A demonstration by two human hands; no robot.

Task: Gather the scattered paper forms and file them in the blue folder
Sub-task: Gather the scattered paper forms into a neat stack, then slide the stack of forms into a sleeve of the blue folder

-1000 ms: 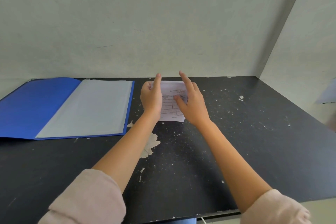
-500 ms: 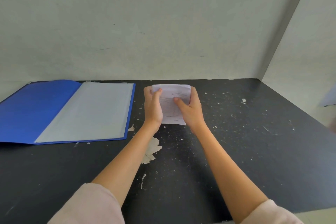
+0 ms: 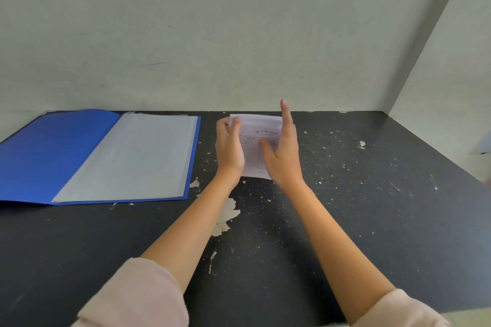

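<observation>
A small stack of white paper forms (image 3: 255, 151) with a printed table stands between my two hands over the black table, near the back wall. My left hand (image 3: 229, 150) grips the stack's left edge, thumb in front and fingers behind. My right hand (image 3: 281, 151) is flat and open against the stack's right edge, fingers pointing up, thumb resting on the front sheet. The blue folder (image 3: 47, 151) lies open to the left, its clear plastic sleeve pages (image 3: 132, 156) facing up.
The black table (image 3: 372, 207) is worn, with chipped pale patches (image 3: 225, 215) near my left forearm. A pale wall rises right behind the forms, and a side wall closes in at the right.
My right hand has loosened from gripping the forms and now stands flat against their right edge with fingers straight up. The left hand keeps hold of the stack.
</observation>
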